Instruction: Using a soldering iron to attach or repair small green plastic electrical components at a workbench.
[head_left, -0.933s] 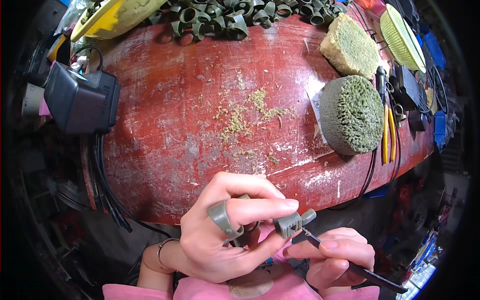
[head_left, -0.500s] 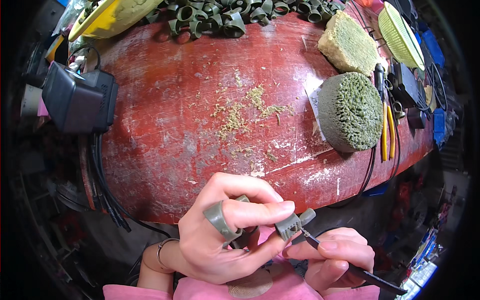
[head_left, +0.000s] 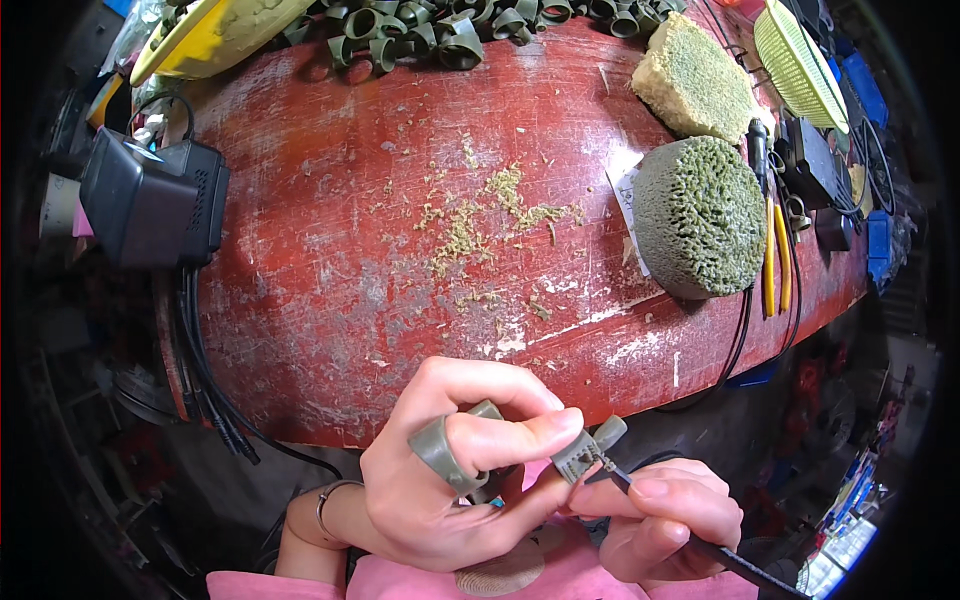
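Below the near table edge, my left hand (head_left: 425, 490) pinches a dark green ring (head_left: 574, 460) between thumb and fingers. This ring looks like wax, with small cut details on its face and a rounded stub on its far side. A second, wider green ring (head_left: 434, 452) is looped around my left thumb. My right hand (head_left: 675, 510) is closed on a slim black-handled carving tool (head_left: 735, 563), gripped like a pen. The tool's thin tip touches the right edge of the pinched ring, with pale crumbs at the contact.
Greenish shavings (head_left: 465, 235) lie mid-table. A round, rough green block (head_left: 695, 220) and a paler sponge-like block (head_left: 690, 80) stand at right, beside yellow-handled pliers (head_left: 776, 255). Several green rings (head_left: 400, 35) line the far edge. A black device (head_left: 150, 200) with cables stands left.
Both hands have shifted slightly, the left one a little lower. The tool's handle now slopes down a bit more steeply, its tip still at the ring. Grips look the same.
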